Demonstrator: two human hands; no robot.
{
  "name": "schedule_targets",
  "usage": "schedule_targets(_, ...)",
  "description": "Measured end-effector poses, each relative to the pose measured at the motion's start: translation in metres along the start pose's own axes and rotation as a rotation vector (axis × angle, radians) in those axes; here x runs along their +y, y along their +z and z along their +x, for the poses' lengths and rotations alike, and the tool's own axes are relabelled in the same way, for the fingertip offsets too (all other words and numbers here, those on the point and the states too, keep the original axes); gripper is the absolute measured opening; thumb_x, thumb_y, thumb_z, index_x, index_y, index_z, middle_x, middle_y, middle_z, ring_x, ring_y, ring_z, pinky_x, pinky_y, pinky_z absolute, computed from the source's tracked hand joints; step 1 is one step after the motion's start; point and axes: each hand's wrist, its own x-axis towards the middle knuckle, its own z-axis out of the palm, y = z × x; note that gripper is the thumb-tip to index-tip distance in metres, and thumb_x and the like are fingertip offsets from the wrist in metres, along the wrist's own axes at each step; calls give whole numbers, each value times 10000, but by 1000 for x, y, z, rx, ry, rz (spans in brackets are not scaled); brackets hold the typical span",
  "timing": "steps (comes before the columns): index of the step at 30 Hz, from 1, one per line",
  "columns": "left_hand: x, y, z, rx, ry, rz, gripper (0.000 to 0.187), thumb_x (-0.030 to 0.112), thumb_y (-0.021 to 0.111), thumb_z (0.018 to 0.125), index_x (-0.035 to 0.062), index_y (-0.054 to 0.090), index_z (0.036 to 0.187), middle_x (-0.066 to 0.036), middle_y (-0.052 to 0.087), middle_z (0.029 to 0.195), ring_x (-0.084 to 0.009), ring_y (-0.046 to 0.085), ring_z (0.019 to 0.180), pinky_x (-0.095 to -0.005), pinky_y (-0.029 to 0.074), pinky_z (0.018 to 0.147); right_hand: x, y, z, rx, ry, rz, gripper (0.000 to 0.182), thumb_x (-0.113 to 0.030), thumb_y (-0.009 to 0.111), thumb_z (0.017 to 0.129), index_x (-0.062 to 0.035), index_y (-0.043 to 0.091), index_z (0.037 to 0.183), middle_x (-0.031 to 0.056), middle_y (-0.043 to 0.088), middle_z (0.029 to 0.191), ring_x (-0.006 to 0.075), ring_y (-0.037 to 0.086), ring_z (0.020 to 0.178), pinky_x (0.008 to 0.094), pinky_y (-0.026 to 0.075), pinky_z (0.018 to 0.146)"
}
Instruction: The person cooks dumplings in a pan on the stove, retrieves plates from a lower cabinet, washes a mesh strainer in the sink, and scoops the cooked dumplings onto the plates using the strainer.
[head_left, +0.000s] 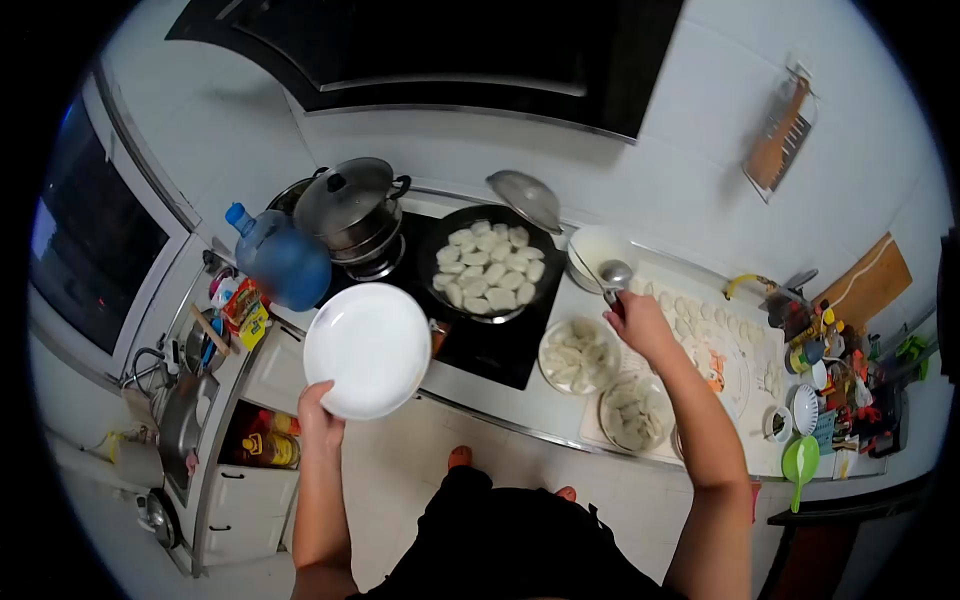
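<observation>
In my left hand [318, 415] is an empty white plate [367, 345], gripped at its near rim and tilted in front of the stove. My right hand [635, 322] is closed on a metal ladle [615, 274], whose bowl overlaps the edge of a bowl of whitish contents [598, 247]. On the stove, a black frying pan [430, 250] holds many dumplings [490, 268] packed side by side. Below my right hand, two bowls on the counter hold more pale dumplings, one bowl [545, 372] nearer the stove and the other [606, 425] closer to the counter edge.
A lidded steamer pot [350, 215] stands on the left burner, beside a blue water jug [285, 265]. Behind the pan leans a metal lid [525, 198]. Rows of dumplings [690, 310] lie on the right counter near a green spoon [800, 462]. A sink [182, 430] is at left.
</observation>
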Motion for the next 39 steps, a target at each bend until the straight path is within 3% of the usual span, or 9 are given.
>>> schedule_targets(2,18,-33,11,115,-21,-62,469,121,547,726,-38,464,1159,-157,543,1121,-288,531,1036,-393,447,883,-8,15,45,-42,-126,-370,226,-225,632,760,-13,565,798,182,603,699,344,598,670,421,475,597)
schedule_targets(6,42,-77,44,109,-35,-80,532,203,520,777,-32,404,1239,-158,520,1166,-307,506,1069,-407,413,920,-32,28,108,-213,-106,-690,232,-267,585,797,-47,593,872,143,629,739,315,618,718,420,484,611)
schedule_targets(11,52,-100,87,47,-94,-114,500,207,474,818,-29,394,1251,-161,492,1208,-304,476,1109,-406,387,949,-42,32,132,-347,-13,-808,237,-274,564,819,-54,590,904,142,633,766,316,620,723,420,482,619)
schedule_targets(15,49,-90,114,56,-73,-123,513,223,452,837,-46,362,1264,-160,476,1231,-292,465,1132,-385,376,954,-31,31,103,-285,153,-823,262,-283,522,837,-35,558,915,149,631,762,308,620,728,414,484,609)
schedule_targets(19,36,-91,135,22,-120,-184,501,220,427,862,-49,340,1276,-158,466,1241,-286,447,1156,-384,370,961,-21,29,76,-390,317,-545,298,-289,540,819,-5,596,890,208,622,778,354,606,761,450,471,685)
schedule_targets(21,35,-83,132,3,-109,-199,501,222,422,867,-47,335,1281,-156,465,1243,-284,445,1160,-386,368,964,-22,26,74,-560,499,-198,303,-277,530,833,11,593,903,194,607,703,330,600,690,423,465,666)
schedule_targets(23,34,-73,126,-20,-88,-211,501,224,418,872,-45,331,1286,-154,464,1246,-282,443,1163,-388,365,967,-21,30,70,-594,717,109,264,-251,502,875,0,582,894,62,489,545,155,456,424,312,388,407)
schedule_targets(25,32,-65,121,10,-65,-184,491,255,399,883,-20,343,1285,-159,474,1233,-289,454,1151,-406,372,972,-28,39,72,-630,827,299,252,-257,501,880,-22,583,921,9,442,522,101,394,386,259,317,347)
schedule_targets(39,31,-37,91,169,-19,-163,509,266,451,872,-19,361,1284,-143,450,1281,-274,426,1186,-388,340,987,-29,83,60,-850,910,993,238,-257,478,925,-22,515,921,-4,394,563,74,332,409,231,271,364)
